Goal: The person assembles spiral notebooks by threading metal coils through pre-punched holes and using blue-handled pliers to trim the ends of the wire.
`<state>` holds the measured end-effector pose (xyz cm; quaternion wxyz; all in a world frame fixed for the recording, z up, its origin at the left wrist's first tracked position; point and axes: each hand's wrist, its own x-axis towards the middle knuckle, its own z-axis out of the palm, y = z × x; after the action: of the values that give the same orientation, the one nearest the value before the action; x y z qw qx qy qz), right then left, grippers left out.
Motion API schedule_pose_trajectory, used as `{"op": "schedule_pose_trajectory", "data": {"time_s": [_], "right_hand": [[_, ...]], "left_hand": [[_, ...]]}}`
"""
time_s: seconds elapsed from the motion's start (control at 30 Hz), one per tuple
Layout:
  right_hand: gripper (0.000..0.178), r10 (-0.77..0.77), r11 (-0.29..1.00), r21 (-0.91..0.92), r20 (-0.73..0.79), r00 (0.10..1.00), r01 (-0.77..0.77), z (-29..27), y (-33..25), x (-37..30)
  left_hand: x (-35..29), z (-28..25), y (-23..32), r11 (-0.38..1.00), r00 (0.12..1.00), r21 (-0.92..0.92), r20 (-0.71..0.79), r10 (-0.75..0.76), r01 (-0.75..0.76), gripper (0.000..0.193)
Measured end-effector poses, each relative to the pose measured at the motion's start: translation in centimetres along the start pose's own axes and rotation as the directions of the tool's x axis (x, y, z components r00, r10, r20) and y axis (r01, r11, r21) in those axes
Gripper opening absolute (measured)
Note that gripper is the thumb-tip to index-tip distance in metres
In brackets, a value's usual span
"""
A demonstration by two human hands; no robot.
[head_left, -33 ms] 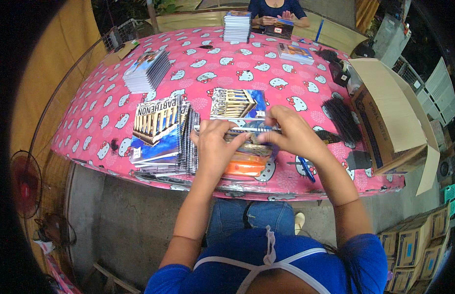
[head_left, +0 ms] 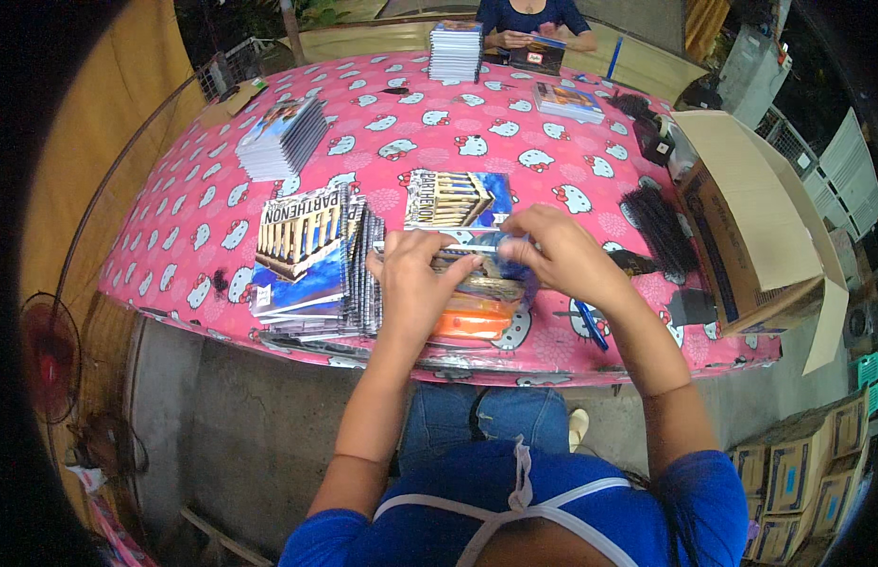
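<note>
In front of me a notebook with an orange and brown cover [head_left: 472,319] stands tilted, its pale page edges facing up. My left hand [head_left: 418,276] grips it at the left end of that edge, thumb over the cover. At the right end my right hand [head_left: 552,250] has its thumb and forefinger pinched together; what lies between them is too small to make out. Just beyond my hands lies a notebook with a temple picture on a blue cover [head_left: 458,200]. Beside my left hand is a stack of similar spiral notebooks [head_left: 302,250].
A blue pen [head_left: 591,325] lies near my right forearm. Black binding spirals [head_left: 658,231] and an open cardboard box [head_left: 750,227] are at the right. Further stacks of notebooks [head_left: 283,140] stand on the pink table [head_left: 363,142]. Across from me a person [head_left: 533,28] handles a dark notebook [head_left: 538,57].
My right hand has shifted slightly left and its fingertips have moved along the notebook's edge. My left hand stays in place. Across the table, the person's hand has moved a little.
</note>
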<state>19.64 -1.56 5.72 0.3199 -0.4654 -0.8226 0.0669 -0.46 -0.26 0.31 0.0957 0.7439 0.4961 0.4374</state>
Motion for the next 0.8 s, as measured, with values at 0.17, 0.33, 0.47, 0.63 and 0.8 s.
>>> {"op": "schedule_pose_trajectory", "data": {"time_s": [0.17,0.33,0.47,0.63,0.8], "right_hand": [[0.021,0.159,0.986,0.040,0.120,0.980,-0.164,0.4,0.2,-0.6],[0.019,0.167,0.985,0.047,-0.010,0.986,-0.166,1.0,-0.1,-1.0],[0.020,0.074,0.996,-0.052,0.082,0.994,-0.070,0.4,-0.1,-1.1],[0.021,0.310,0.929,0.128,0.241,0.920,-0.347,-3.0,3.7,0.6],[0.039,0.108,0.990,-0.135,0.469,0.876,-0.049,2.4,13.2,-2.7]], "left_hand": [[-0.2,0.0,0.4,0.999,1.000,0.038,-0.016,-0.018,0.019,0.036],[-0.1,0.1,0.7,0.999,1.000,0.036,-0.017,-0.009,0.010,0.036],[-0.2,0.0,0.6,0.999,1.000,0.036,-0.011,-0.020,0.021,0.036],[-1.2,-0.5,0.0,0.997,0.997,0.011,-0.037,0.071,-0.071,0.032],[-1.7,0.0,0.7,0.990,0.986,0.011,-0.087,0.142,-0.141,0.030]]}}
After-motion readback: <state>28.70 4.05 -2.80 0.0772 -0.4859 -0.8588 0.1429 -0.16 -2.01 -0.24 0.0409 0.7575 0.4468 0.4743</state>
